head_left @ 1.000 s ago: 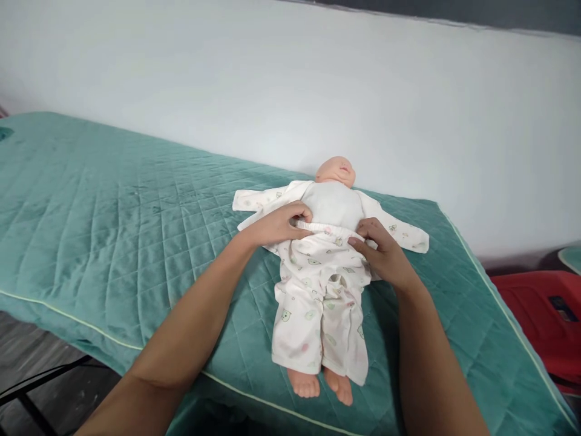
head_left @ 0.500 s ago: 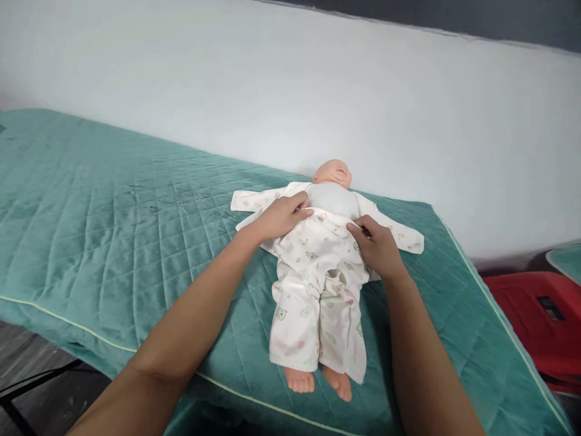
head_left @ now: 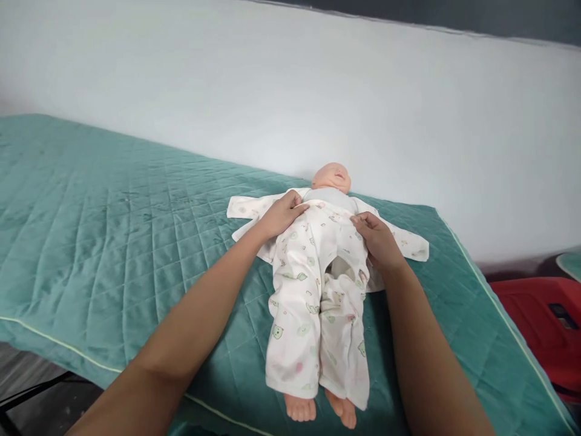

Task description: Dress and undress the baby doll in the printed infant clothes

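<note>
A baby doll (head_left: 333,177) lies on its back on a green quilted table (head_left: 113,212), head toward the wall. It wears white printed trousers (head_left: 313,303), and a matching open jacket (head_left: 245,209) is spread under it. My left hand (head_left: 281,213) pinches the trousers' waistband at the doll's left side, high on the chest. My right hand (head_left: 374,237) grips the waistband on the other side. Two bare feet (head_left: 318,409) stick out of the trouser legs near the table's front edge.
A white wall runs behind the table. A red object (head_left: 540,321) sits on the floor at the right. Dark metal table legs (head_left: 27,393) show at the lower left.
Both hands have drawn the waistband up the doll's body, from the belly to the upper chest. The grey torso is now mostly covered.
</note>
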`<state>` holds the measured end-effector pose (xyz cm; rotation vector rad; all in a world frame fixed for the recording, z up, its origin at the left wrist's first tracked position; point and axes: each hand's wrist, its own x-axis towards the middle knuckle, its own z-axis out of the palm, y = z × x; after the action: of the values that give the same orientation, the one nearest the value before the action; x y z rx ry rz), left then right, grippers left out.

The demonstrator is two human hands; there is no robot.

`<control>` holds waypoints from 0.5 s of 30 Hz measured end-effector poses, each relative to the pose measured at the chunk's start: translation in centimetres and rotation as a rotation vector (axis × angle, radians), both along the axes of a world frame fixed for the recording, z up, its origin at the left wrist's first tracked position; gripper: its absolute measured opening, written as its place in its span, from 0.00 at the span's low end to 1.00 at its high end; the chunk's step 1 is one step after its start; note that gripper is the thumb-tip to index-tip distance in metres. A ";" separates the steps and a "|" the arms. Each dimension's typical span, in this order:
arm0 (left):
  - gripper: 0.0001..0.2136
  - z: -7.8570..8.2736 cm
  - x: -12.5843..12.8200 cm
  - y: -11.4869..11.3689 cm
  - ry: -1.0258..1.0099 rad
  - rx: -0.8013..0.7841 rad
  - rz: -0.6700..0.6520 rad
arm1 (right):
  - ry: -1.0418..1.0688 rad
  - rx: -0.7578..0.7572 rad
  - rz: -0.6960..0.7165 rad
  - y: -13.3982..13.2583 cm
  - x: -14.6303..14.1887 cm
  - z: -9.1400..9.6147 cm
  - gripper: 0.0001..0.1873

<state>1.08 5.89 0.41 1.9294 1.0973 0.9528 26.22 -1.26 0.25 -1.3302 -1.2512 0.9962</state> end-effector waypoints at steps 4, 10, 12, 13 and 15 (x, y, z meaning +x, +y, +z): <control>0.09 0.1 -0.5 -0.2 0.094 -0.040 0.054 | 0.194 -0.064 0.019 -0.5 0.9 0.3 0.16; 0.06 -0.3 -0.8 -0.1 0.153 -0.053 0.179 | 0.250 -0.095 -0.003 -0.9 2.3 0.7 0.15; 0.05 -0.5 -0.9 -0.1 0.176 -0.055 0.212 | 0.210 -0.121 -0.011 -1.2 2.6 0.7 0.15; 0.05 -0.7 -1.0 0.0 0.189 -0.055 0.225 | 0.181 -0.137 0.000 -1.5 2.8 0.7 0.15; 0.04 -0.8 -1.1 0.0 0.216 -0.055 0.235 | 0.100 -0.182 0.045 -2.0 3.0 0.7 0.15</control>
<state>0.00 5.91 -0.39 1.9210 1.4858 0.8403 29.26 -3.21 0.96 -1.3779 -1.1407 1.2173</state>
